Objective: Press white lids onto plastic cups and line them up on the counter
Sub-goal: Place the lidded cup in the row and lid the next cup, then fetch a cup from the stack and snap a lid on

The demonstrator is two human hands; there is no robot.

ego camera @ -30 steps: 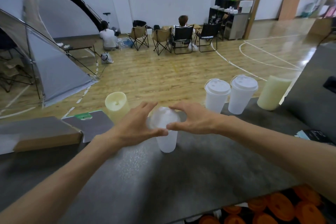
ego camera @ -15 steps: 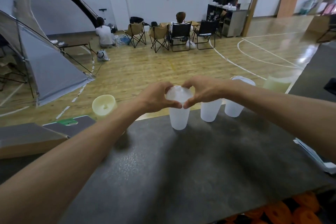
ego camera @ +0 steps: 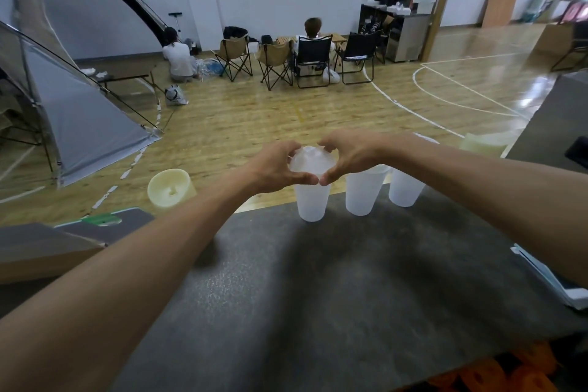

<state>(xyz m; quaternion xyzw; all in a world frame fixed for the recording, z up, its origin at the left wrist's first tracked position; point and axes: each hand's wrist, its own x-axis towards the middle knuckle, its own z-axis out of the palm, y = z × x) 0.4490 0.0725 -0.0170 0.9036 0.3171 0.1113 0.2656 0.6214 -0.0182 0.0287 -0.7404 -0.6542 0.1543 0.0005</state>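
Note:
A frosted plastic cup [ego camera: 311, 204] with a white lid [ego camera: 311, 161] stands near the far edge of the dark counter [ego camera: 318, 280]. My left hand [ego camera: 273, 169] and my right hand [ego camera: 346, 153] wrap the lid's rim from both sides, thumbs nearly touching in front. Just to its right stand two more cups, a middle cup [ego camera: 362, 192] and a right cup [ego camera: 404, 189]; my right forearm hides their tops.
A pale yellow stack of cups [ego camera: 170, 189] stands at the left, another pale stack [ego camera: 482, 143] at the far right. A flat brown box [ego camera: 41, 248] and a grey board [ego camera: 108, 221] lie left. White papers [ego camera: 553, 280] sit at the right edge. Orange rolls [ego camera: 496, 372] lie below the counter.
Both hands carried the lidded cup away from me to the counter's far edge, setting it left of the two other cups. The grip on the lid stays.

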